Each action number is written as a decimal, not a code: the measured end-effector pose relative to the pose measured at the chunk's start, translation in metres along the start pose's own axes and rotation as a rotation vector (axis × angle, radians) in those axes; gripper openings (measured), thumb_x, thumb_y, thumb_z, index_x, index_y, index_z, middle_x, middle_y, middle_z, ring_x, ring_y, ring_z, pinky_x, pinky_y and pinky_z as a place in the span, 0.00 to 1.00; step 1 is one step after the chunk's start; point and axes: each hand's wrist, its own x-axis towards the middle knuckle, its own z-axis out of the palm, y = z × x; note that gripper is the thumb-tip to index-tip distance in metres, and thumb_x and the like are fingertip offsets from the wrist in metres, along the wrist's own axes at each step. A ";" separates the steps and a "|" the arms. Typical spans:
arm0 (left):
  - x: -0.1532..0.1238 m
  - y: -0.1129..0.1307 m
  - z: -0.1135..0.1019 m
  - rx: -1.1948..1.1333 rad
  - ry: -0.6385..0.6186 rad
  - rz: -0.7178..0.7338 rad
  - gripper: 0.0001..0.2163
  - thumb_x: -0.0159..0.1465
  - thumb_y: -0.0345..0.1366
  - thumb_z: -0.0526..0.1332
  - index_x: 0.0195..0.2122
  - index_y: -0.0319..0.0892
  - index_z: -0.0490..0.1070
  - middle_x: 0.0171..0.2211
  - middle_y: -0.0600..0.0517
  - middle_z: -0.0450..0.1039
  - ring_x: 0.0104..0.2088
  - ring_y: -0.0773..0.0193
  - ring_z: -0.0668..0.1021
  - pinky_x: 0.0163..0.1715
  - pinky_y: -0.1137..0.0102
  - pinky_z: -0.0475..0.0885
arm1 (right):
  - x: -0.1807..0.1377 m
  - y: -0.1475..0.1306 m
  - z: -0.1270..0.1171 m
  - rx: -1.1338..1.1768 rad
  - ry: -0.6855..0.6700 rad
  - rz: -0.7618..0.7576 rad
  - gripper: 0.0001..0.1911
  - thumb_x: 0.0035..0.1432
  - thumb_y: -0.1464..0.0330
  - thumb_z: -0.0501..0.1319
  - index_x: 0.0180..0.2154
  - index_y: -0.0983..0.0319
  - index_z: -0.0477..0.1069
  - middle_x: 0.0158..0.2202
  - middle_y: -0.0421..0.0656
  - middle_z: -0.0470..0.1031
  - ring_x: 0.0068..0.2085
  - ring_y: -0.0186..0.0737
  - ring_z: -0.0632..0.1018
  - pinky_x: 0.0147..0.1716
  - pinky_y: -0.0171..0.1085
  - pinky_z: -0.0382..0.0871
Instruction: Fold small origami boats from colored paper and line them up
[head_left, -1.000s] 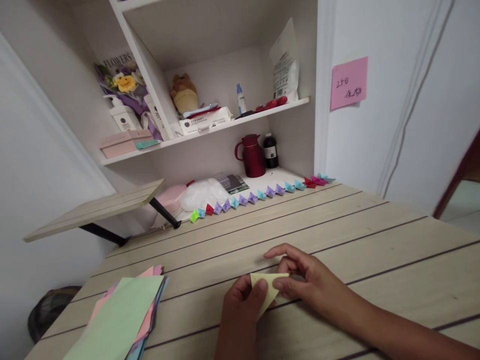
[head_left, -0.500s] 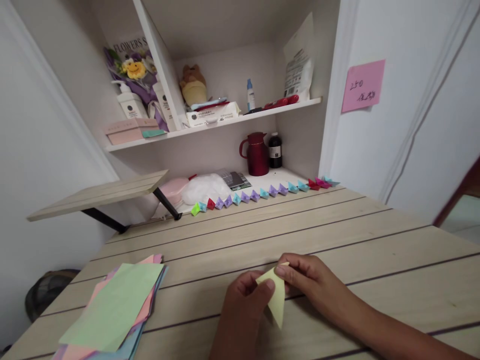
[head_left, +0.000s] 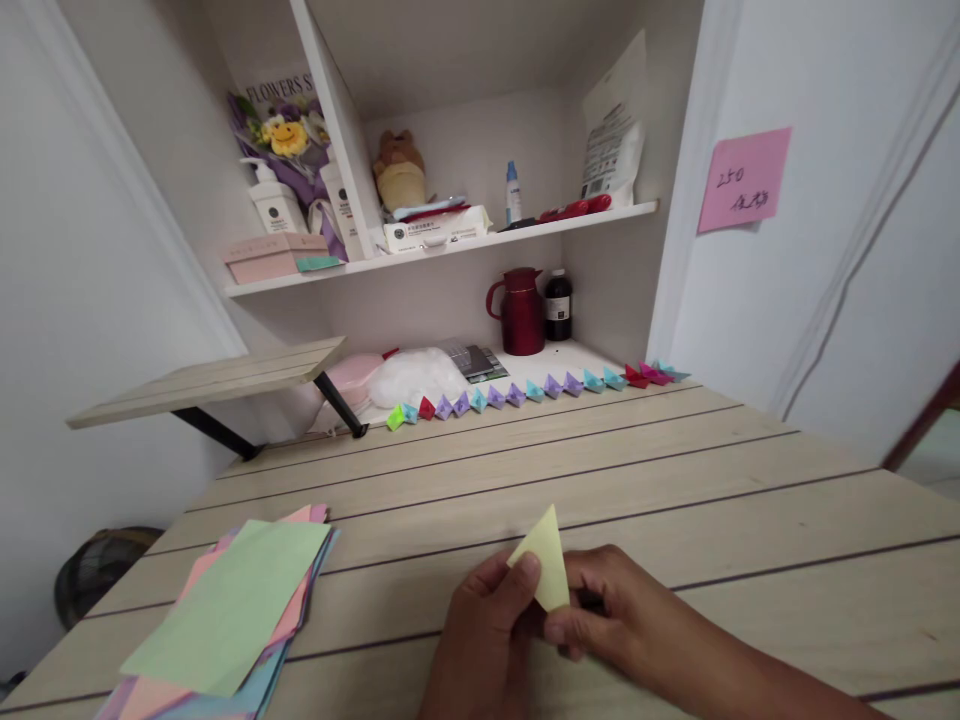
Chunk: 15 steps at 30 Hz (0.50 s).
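Note:
A small pale yellow folded paper [head_left: 546, 557], shaped like a triangle with its tip up, is pinched between both my hands just above the wooden table [head_left: 675, 470]. My left hand [head_left: 484, 640] grips its left edge with thumb and fingers. My right hand [head_left: 607, 615] pinches its lower right corner, fingers curled. A stack of coloured paper sheets [head_left: 225, 615], a green one on top, lies to the left on the table.
A row of several small folded paper boats [head_left: 525, 392] lines the table's far edge. Behind it, shelves hold a red jug [head_left: 519, 312], a dark bottle [head_left: 559, 304], boxes and bottles. A pink note [head_left: 742, 180] sticks to the right wall. A small raised board [head_left: 217, 380] stands at left.
The yellow paper has been turned in my hands from pointing down to pointing up. My right hand slid lower, under the paper. The camera shifted slightly.

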 end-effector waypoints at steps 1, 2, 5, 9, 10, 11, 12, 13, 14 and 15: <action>0.000 0.000 0.000 -0.025 -0.025 -0.014 0.13 0.55 0.43 0.69 0.29 0.36 0.77 0.20 0.51 0.71 0.24 0.65 0.73 0.28 0.70 0.64 | -0.001 -0.001 -0.001 0.005 -0.019 -0.021 0.13 0.57 0.65 0.60 0.22 0.62 0.69 0.22 0.38 0.69 0.26 0.35 0.69 0.27 0.33 0.60; 0.000 0.000 -0.001 -0.048 -0.048 -0.031 0.12 0.56 0.42 0.68 0.29 0.36 0.77 0.21 0.50 0.72 0.25 0.65 0.73 0.29 0.71 0.64 | -0.001 -0.002 -0.003 0.016 -0.023 -0.051 0.16 0.60 0.63 0.58 0.22 0.62 0.69 0.22 0.39 0.69 0.27 0.35 0.70 0.28 0.33 0.61; 0.001 0.000 -0.004 -0.108 -0.060 -0.069 0.10 0.57 0.39 0.68 0.31 0.36 0.77 0.28 0.47 0.75 0.32 0.65 0.75 0.35 0.71 0.66 | -0.002 -0.006 -0.008 0.084 0.068 -0.125 0.23 0.65 0.56 0.51 0.23 0.62 0.67 0.24 0.40 0.68 0.29 0.37 0.70 0.31 0.35 0.63; 0.003 -0.004 -0.008 -0.140 -0.018 -0.121 0.11 0.56 0.38 0.69 0.36 0.37 0.78 0.38 0.46 0.77 0.39 0.63 0.75 0.40 0.70 0.67 | -0.002 -0.010 -0.014 0.141 0.247 -0.138 0.18 0.64 0.55 0.53 0.30 0.61 0.68 0.28 0.40 0.69 0.33 0.38 0.70 0.34 0.36 0.65; 0.003 -0.006 -0.009 -0.139 -0.018 -0.136 0.12 0.56 0.38 0.69 0.38 0.37 0.78 0.40 0.45 0.77 0.40 0.62 0.75 0.41 0.70 0.68 | -0.002 -0.010 -0.015 0.153 0.268 -0.140 0.16 0.63 0.56 0.55 0.33 0.60 0.69 0.30 0.40 0.69 0.34 0.39 0.70 0.35 0.36 0.65; 0.003 -0.007 -0.009 -0.138 -0.022 -0.148 0.12 0.55 0.38 0.70 0.39 0.37 0.78 0.40 0.45 0.77 0.40 0.62 0.75 0.41 0.69 0.68 | -0.003 -0.011 -0.016 0.167 0.274 -0.140 0.14 0.63 0.56 0.56 0.35 0.60 0.69 0.31 0.40 0.69 0.34 0.39 0.70 0.36 0.36 0.65; 0.003 -0.008 -0.008 -0.138 -0.025 -0.155 0.13 0.55 0.38 0.70 0.39 0.37 0.78 0.40 0.45 0.77 0.39 0.63 0.76 0.41 0.69 0.68 | -0.003 -0.012 -0.017 0.187 0.270 -0.137 0.14 0.62 0.56 0.57 0.36 0.60 0.70 0.31 0.40 0.68 0.35 0.39 0.70 0.36 0.36 0.65; 0.003 -0.009 -0.007 -0.140 -0.027 -0.161 0.12 0.55 0.37 0.70 0.39 0.36 0.78 0.38 0.45 0.77 0.37 0.64 0.75 0.40 0.70 0.68 | -0.003 -0.013 -0.017 0.209 0.258 -0.136 0.13 0.62 0.56 0.57 0.37 0.59 0.70 0.32 0.39 0.68 0.35 0.39 0.70 0.36 0.36 0.66; 0.003 -0.009 -0.007 -0.146 -0.025 -0.164 0.12 0.56 0.37 0.69 0.38 0.36 0.78 0.37 0.46 0.77 0.36 0.64 0.75 0.39 0.70 0.69 | -0.004 -0.013 -0.017 0.228 0.244 -0.137 0.13 0.62 0.56 0.57 0.38 0.59 0.70 0.32 0.39 0.68 0.35 0.39 0.70 0.37 0.36 0.66; 0.003 -0.009 -0.006 -0.155 -0.023 -0.169 0.11 0.56 0.37 0.69 0.38 0.37 0.78 0.36 0.46 0.77 0.35 0.65 0.75 0.38 0.71 0.69 | -0.004 -0.014 -0.017 0.244 0.230 -0.140 0.13 0.62 0.57 0.57 0.38 0.59 0.70 0.32 0.39 0.68 0.35 0.38 0.70 0.37 0.36 0.66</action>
